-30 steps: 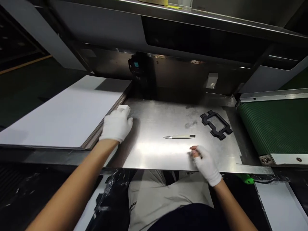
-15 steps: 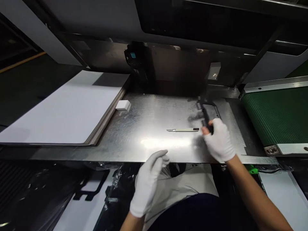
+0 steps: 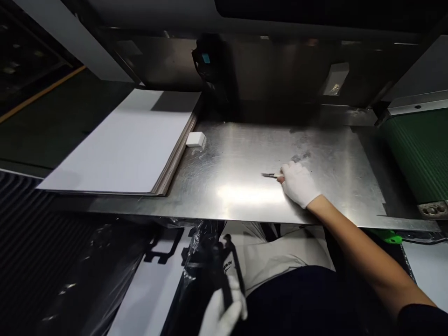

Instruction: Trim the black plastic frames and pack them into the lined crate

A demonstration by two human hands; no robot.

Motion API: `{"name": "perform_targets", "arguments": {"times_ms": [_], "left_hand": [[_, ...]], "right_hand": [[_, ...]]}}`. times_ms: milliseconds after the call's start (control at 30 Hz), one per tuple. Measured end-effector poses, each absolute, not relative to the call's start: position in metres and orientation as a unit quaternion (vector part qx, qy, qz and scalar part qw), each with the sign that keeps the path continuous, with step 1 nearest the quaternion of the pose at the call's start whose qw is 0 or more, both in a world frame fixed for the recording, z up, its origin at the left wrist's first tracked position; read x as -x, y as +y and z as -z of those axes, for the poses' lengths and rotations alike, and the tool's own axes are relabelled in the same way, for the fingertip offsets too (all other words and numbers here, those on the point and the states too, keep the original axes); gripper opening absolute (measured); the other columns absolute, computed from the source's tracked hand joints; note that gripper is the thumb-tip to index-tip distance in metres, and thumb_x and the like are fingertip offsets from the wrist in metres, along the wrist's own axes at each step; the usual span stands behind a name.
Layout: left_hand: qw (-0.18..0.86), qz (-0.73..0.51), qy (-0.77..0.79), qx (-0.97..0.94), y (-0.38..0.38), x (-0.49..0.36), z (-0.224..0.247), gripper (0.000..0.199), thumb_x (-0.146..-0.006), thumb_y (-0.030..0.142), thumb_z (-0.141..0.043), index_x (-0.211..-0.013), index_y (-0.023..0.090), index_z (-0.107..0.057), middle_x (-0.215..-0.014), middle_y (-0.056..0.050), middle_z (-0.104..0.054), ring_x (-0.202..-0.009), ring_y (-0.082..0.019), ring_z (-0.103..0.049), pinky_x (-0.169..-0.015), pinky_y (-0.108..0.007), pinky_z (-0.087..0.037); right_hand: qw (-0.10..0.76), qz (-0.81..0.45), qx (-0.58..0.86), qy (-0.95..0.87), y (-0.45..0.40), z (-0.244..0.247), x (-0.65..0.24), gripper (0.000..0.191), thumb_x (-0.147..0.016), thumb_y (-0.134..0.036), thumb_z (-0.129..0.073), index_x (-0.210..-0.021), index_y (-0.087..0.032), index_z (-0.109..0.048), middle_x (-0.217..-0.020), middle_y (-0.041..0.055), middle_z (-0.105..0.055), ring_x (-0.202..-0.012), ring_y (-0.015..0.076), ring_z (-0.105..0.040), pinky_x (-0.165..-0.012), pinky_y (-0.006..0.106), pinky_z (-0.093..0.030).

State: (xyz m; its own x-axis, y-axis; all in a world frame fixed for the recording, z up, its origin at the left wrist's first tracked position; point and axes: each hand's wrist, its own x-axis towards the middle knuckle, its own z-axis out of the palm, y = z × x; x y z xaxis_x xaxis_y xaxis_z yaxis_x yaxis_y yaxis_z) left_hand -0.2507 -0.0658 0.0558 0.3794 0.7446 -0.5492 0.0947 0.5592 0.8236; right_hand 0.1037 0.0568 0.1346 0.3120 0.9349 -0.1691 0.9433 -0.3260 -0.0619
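On the metal table (image 3: 245, 158), my right hand (image 3: 299, 183), in a white glove with bare fingertips, is closed on a slim craft knife (image 3: 271, 175), its blade pointing left. Below the table's front edge, my left hand (image 3: 226, 308), also gloved in white, grips a black frame-shaped part (image 3: 221, 270) that stands upright and is blurred. A dark smudge marks the metal just beyond my right hand.
A stack of white sheets (image 3: 122, 140) lies on the left, with a small white block (image 3: 195, 139) beside it. A green conveyor belt (image 3: 416, 154) is at the right. Another black frame (image 3: 164, 245) lies on white sheeting below the table, near clear plastic.
The black part has passed from my right hand to my left, which has moved down below the table edge. My right hand has taken hold of the knife. The view has shifted.
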Motion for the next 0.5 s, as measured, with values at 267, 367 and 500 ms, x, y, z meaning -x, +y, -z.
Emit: {"name": "perform_targets", "arguments": {"times_ms": [267,367,500], "left_hand": [[0.792,-0.138,0.473,-0.36,-0.098,0.187,-0.037,0.032,-0.085,0.038,-0.079,-0.106,0.022,-0.06,-0.08,0.004,-0.052,-0.068,-0.015,-0.057,-0.071,-0.031,-0.051],[0.783,-0.116,0.483,-0.374,-0.099,0.175,-0.043,0.022,-0.081,0.028,-0.074,-0.098,0.022,-0.061,-0.083,0.003,-0.053,-0.064,-0.013,-0.051,-0.061,-0.027,-0.046],[0.758,-0.122,0.484,-0.419,-0.101,0.169,-0.043,0.012,-0.08,0.025,-0.07,-0.084,0.022,-0.06,-0.076,0.001,-0.056,-0.067,-0.016,-0.05,-0.06,-0.027,-0.042]], "right_hand": [[-0.129,0.315,-0.779,0.526,0.005,-0.161,-0.116,0.033,-0.117,-0.045,-0.042,-0.128,-0.02,-0.061,-0.095,0.0063,-0.071,-0.078,0.0234,-0.064,-0.073,0.034,-0.052],[-0.124,0.502,-0.65,0.557,-0.048,-0.164,-0.089,0.059,-0.117,-0.069,-0.03,-0.104,-0.025,-0.067,-0.081,0.0017,-0.065,-0.067,0.0203,-0.06,-0.064,0.032,-0.052],[-0.084,0.558,-0.591,0.576,-0.112,-0.118,-0.034,0.059,-0.119,-0.063,-0.028,-0.088,-0.024,-0.06,-0.083,0.0029,-0.067,-0.073,0.021,-0.064,-0.069,0.034,-0.055]]}}
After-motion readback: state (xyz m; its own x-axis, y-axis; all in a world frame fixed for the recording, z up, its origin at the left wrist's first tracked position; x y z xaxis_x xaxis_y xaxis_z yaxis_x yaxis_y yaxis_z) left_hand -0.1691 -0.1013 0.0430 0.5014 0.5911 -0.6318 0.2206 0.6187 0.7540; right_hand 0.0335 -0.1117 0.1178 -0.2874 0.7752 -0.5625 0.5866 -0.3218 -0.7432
